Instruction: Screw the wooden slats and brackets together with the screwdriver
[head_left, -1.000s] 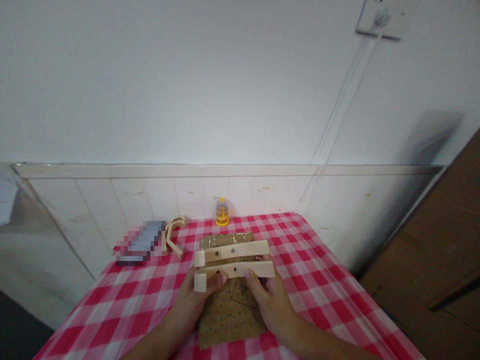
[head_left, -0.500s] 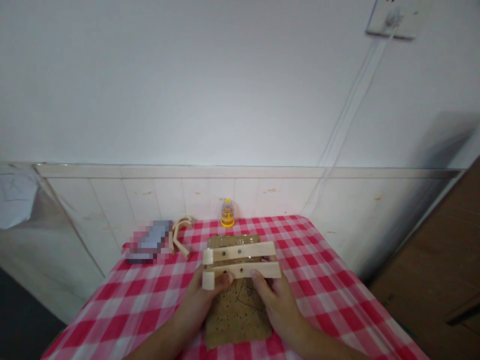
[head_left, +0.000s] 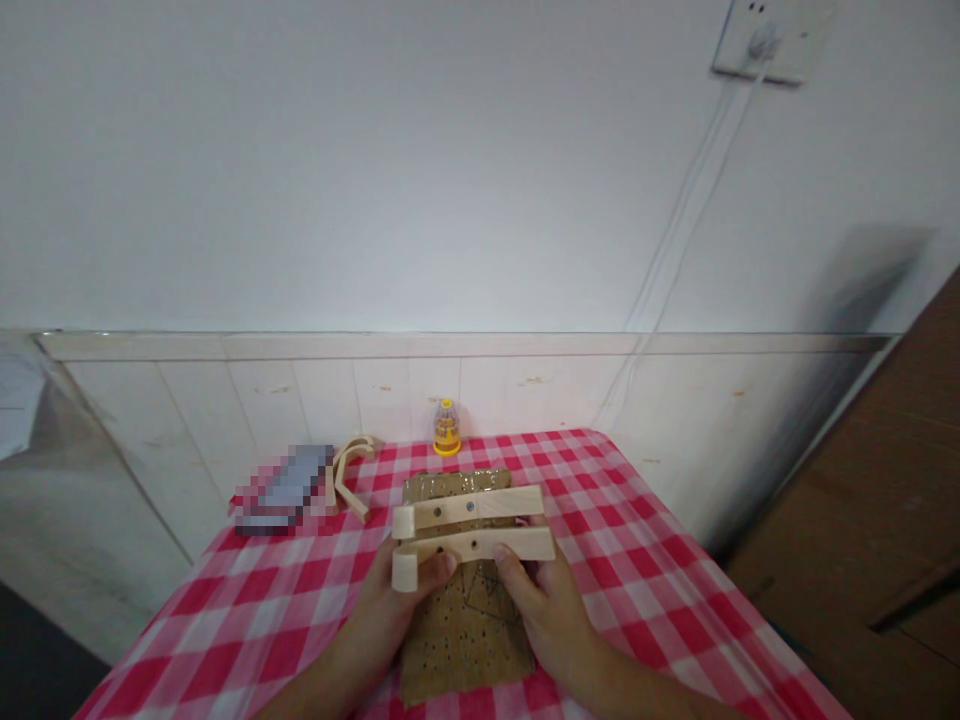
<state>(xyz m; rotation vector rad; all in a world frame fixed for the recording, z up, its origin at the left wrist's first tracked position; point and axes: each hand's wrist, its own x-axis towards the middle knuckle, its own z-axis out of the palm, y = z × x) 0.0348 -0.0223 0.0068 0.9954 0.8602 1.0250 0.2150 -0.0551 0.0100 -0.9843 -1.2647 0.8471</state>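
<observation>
Two pale wooden strips with curved ends lie side by side across the view, the far strip [head_left: 495,503] and the near strip [head_left: 517,545]. Two dark screw heads or filled holes show in the far one, two dark holes in the near one. My left hand [head_left: 401,595] is closed around the near strip by its curved end, thumb on the front face. Farther right, my right hand [head_left: 544,595] grips the same strip with its thumb; its fingers are mostly hidden behind. Beneath both hands lies a brown cardboard sheet [head_left: 465,650] dotted with holes and pen lines.
Toward the back stands a small clear container with a yellow base and cap [head_left: 447,430]. More curved wooden pieces [head_left: 349,485] lie at the left back, beside a pixelated grey object [head_left: 289,490]. A red-and-white checked cloth [head_left: 622,600] covers the table, which meets the wall.
The whole view has shifted slightly, so everything sits a little farther left. My hands keep the same hold on the wooden strip.
</observation>
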